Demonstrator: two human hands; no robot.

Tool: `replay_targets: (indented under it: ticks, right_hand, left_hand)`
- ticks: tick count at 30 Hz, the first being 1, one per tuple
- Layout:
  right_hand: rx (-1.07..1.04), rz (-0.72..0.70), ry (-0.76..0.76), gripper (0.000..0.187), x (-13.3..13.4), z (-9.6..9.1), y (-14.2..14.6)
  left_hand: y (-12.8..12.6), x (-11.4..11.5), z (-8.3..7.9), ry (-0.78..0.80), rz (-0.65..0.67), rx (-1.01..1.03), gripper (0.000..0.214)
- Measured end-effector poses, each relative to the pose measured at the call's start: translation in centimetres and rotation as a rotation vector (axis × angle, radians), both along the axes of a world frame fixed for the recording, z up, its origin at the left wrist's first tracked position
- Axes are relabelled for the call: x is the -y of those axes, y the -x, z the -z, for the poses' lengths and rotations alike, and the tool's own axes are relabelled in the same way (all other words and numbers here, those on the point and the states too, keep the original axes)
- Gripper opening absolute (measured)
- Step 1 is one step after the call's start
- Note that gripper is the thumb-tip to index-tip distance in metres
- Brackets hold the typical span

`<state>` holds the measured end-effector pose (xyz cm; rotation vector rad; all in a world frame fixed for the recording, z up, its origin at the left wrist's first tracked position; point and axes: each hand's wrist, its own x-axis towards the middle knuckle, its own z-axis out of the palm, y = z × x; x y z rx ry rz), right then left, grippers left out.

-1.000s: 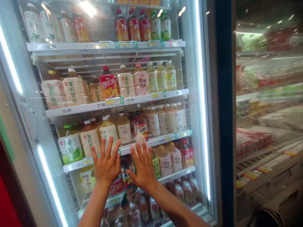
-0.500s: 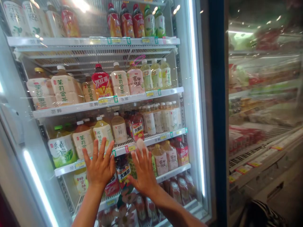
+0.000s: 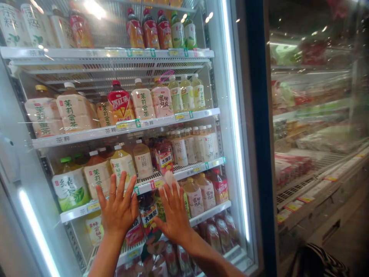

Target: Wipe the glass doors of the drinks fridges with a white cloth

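Note:
My left hand [image 3: 117, 211] is raised with its fingers spread and its back toward me. It holds nothing. Behind its fingertips stand bottled drinks, among them a yellow bottle with a white label [image 3: 122, 163]. My right hand [image 3: 174, 215] is also up, fingers stretched and thumb out to the left, with nothing in it. Between the hands, a dark bottle with a yellow and red label [image 3: 148, 215] stands on a lower shelf. The glass door [image 3: 95, 61] shows light reflections and lies between me and the bottles. Whether my palms touch the glass I cannot tell.
The lit fridge holds several shelves of bottles, such as a red-labelled tea bottle [image 3: 120, 104] and a green-capped bottle [image 3: 69, 186]. A bright light strip [image 3: 235, 115] runs down its right side. Further right is an open display case [image 3: 317, 161] with packaged goods. Striped fabric [image 3: 325, 261] shows at bottom right.
The view has shifted slightly, so the shelves appear a little further left and lower. Both hands keep nearly the same raised, spread pose.

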<state>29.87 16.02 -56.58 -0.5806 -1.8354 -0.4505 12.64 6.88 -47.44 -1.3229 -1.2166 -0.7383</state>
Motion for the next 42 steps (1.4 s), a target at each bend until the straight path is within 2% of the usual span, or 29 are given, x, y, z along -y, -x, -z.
replay_targets:
  ticks: [2, 3, 4, 5, 8, 9, 10, 11, 12, 13, 16, 17, 18, 19, 20, 24, 25, 26, 27, 28, 31, 32, 33, 34, 35, 38, 40, 41, 42]
  right_hand:
    - [0.073, 0.007, -0.041, 0.086, 0.3, 4.3, -0.2]
    - [0.083, 0.009, -0.051, 0.086, 0.3, 4.7, -0.1]
    - [0.083, 0.007, -0.052, 0.087, 0.2, 3.8, 0.2]
    - [0.067, 0.005, -0.042, 0.088, 0.0, 1.8, 0.6]
    - [-0.002, 0.012, 0.002, 0.095, -0.3, -7.4, 2.3]
    - [-0.013, 0.015, -0.012, 0.095, -0.2, -9.8, 2.9]
    - [-0.021, 0.019, -0.015, 0.096, -0.1, -11.2, 3.3]
    - [-0.025, 0.019, -0.019, 0.096, 0.0, -11.3, 3.6]
    - [-0.025, 0.014, -0.019, 0.095, 0.3, -10.2, 3.7]
    - [-0.021, 0.008, -0.012, 0.093, 0.6, -8.1, 3.6]
    - [0.017, -0.014, 0.013, 0.086, 1.4, 0.5, 3.0]
    - [0.039, -0.024, 0.005, 0.086, 1.6, 2.4, 2.9]
    - [0.051, -0.033, -0.003, 0.085, 1.7, 3.2, 2.8]
    - [0.055, -0.042, -0.015, 0.085, 1.7, 2.8, 2.9]
    - [0.047, -0.051, -0.026, 0.085, 1.5, 1.3, 3.1]
    - [-0.039, -0.061, -0.048, 0.085, 0.7, -9.2, 4.1]
    - [-0.050, -0.062, -0.051, 0.085, 0.6, -10.6, 4.3]
    - [-0.051, -0.067, -0.051, 0.085, 0.6, -10.9, 4.3]
    - [-0.045, -0.074, -0.049, 0.085, 0.7, -9.9, 4.2]
    - [-0.035, -0.080, -0.041, 0.084, 0.9, -7.9, 4.0]
    - [0.026, -0.075, -0.015, 0.084, 1.9, 0.5, 3.1]
    - [0.065, -0.074, -0.019, 0.084, 2.1, 2.5, 2.9]
    - [0.080, -0.073, -0.022, 0.084, 2.2, 3.5, 2.8]
    - [0.080, -0.074, -0.027, 0.084, 2.1, 3.2, 2.8]
    - [0.062, -0.076, -0.031, 0.084, 1.9, 1.7, 2.9]
    - [-0.043, -0.077, -0.043, 0.082, 0.9, -6.7, 3.7]
    - [-0.070, -0.068, -0.063, 0.081, 0.3, -10.6, 4.0]
    - [-0.071, -0.066, -0.063, 0.082, 0.3, -10.9, 3.9]
    - [-0.066, -0.065, -0.055, 0.082, 0.3, -10.0, 3.7]
  left_hand:
    - [-0.1, 0.0, 0.0, 0.008, 0.009, 0.012, 0.068]
    - [-0.1, 0.0, 0.0, 0.013, 0.015, 0.022, 0.068]
    - [-0.1, 0.0, 0.0, 0.015, 0.021, 0.030, 0.068]
    - [-0.1, 0.1, 0.0, 0.015, 0.024, 0.034, 0.068]
    - [-0.1, 0.0, 0.1, 0.006, 0.025, 0.032, 0.067]
    - [-0.1, 0.0, 0.1, 0.007, 0.023, 0.031, 0.068]
    - [-0.1, 0.0, 0.1, 0.009, 0.024, 0.030, 0.068]
    - [0.0, 0.0, 0.2, 0.011, 0.024, 0.031, 0.068]
    - [0.0, 0.0, 0.2, 0.012, 0.023, 0.033, 0.068]
    - [0.0, 0.0, 0.2, 0.012, 0.023, 0.032, 0.068]
    - [0.0, 0.1, 0.2, 0.013, 0.017, 0.035, 0.068]
    - [0.0, 0.1, 0.2, 0.015, 0.016, 0.036, 0.068]
    - [0.0, 0.2, 0.2, 0.018, 0.016, 0.035, 0.068]
    - [0.0, 0.2, 0.2, 0.019, 0.015, 0.033, 0.067]
    - [0.0, 0.2, 0.2, 0.020, 0.015, 0.032, 0.067]
    - [0.0, 0.3, 0.2, 0.022, 0.018, 0.038, 0.066]
    - [0.0, 0.2, 0.2, 0.023, 0.021, 0.037, 0.065]
    - [0.0, 0.2, 0.2, 0.024, 0.021, 0.034, 0.065]
    - [0.0, 0.2, 0.2, 0.021, 0.020, 0.032, 0.065]
    - [0.0, 0.2, 0.2, 0.018, 0.018, 0.030, 0.066]
    - [-0.1, 0.1, 0.3, 0.007, 0.014, 0.034, 0.065]
    - [-0.1, 0.1, 0.3, 0.006, 0.015, 0.036, 0.065]
    - [-0.1, 0.1, 0.3, 0.009, 0.017, 0.036, 0.064]
    - [-0.1, 0.1, 0.3, 0.011, 0.017, 0.035, 0.064]
    - [-0.1, 0.1, 0.3, 0.012, 0.017, 0.033, 0.063]
    - [0.0, 0.0, 0.3, 0.009, 0.017, 0.031, 0.063]
    - [0.0, -0.1, 0.2, 0.006, 0.023, 0.031, 0.062]
    - [0.0, -0.1, 0.2, 0.005, 0.025, 0.032, 0.062]
    - [0.0, -0.1, 0.2, 0.005, 0.025, 0.031, 0.063]
